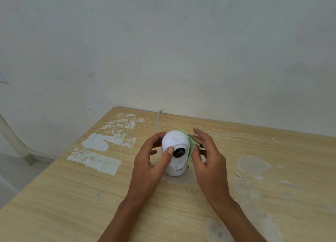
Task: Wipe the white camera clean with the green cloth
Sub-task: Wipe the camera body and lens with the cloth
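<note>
Both forearms enter from the bottom edge and meet at the camera (175,151), which stands upright on its base on the worktop (72,196), near the back edge.

Camera: white, rounded head on a short base, dark lens facing the viewer, blue lettering on the base, too small to read for certain. Faint smudges on the head.

Left hand (151,160): cupped on the camera's left side. Thumb tip rests on the head just left of the lens, fingers curl round the back-left. Grip is on the camera, loose-looking.

Right hand (207,156): on the camera's right side, pressing the cloth (190,145) against the head. Cloth is light green, sandwiched between fingers and camera, only a strip showing along the camera's right edge from top down to about lens height. Grip holds the cloth; fingers partly extended, not a tight fist.

White cable (158,121) runs from behind the camera to the back edge of the worktop.

Worktop: light wood grain, worn. White scraped patches left of the camera, grey worn patches right of it and in front-right. Dark specks around the camera base.

Behind the camera: plain pale wall (163,51) with a few small marks.
</note>
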The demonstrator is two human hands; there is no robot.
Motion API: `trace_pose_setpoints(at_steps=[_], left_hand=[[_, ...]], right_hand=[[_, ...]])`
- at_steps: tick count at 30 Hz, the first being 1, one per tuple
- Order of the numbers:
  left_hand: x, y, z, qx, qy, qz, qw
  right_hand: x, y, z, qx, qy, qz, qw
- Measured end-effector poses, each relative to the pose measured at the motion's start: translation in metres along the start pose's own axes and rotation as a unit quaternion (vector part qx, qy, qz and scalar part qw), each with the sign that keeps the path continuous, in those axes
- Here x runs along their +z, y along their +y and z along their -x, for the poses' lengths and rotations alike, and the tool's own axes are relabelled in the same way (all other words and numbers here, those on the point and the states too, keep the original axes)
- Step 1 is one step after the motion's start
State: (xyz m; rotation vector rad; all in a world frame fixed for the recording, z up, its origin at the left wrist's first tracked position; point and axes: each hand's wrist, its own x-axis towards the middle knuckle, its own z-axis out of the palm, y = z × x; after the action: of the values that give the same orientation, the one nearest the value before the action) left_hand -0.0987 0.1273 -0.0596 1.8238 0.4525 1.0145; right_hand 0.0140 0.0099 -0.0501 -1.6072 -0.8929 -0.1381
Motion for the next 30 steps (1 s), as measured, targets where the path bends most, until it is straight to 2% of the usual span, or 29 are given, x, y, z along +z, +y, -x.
trace_pose_setpoints(at_steps=[4, 9, 15, 20, 25, 30], left_hand=[[0.0, 0.001, 0.0, 0.003, 0.0, -0.004, 1.0], [0.0, 0.001, 0.0, 0.001, 0.001, 0.002, 1.0], [-0.001, 0.002, 0.0, -0.001, 0.002, 0.0, 1.0], [-0.001, 0.0, 0.001, 0.001, 0.0, -0.005, 1.0], [-0.001, -0.001, 0.001, 0.0, -0.001, -0.003, 1.0], [-0.002, -0.001, 0.001, 0.005, -0.001, -0.012, 1.0]], right_hand=[[0.001, -0.006, -0.003, 0.0, 0.004, -0.043, 0.999], [0.002, 0.001, 0.007, 0.046, -0.003, -0.02, 0.999], [0.005, -0.014, -0.008, -0.011, -0.004, -0.031, 0.999], [0.007, -0.006, -0.003, 0.038, -0.01, -0.029, 0.999], [0.005, -0.015, -0.003, -0.007, -0.003, -0.02, 1.0], [-0.002, -0.015, -0.004, 0.025, 0.021, -0.014, 0.999]])
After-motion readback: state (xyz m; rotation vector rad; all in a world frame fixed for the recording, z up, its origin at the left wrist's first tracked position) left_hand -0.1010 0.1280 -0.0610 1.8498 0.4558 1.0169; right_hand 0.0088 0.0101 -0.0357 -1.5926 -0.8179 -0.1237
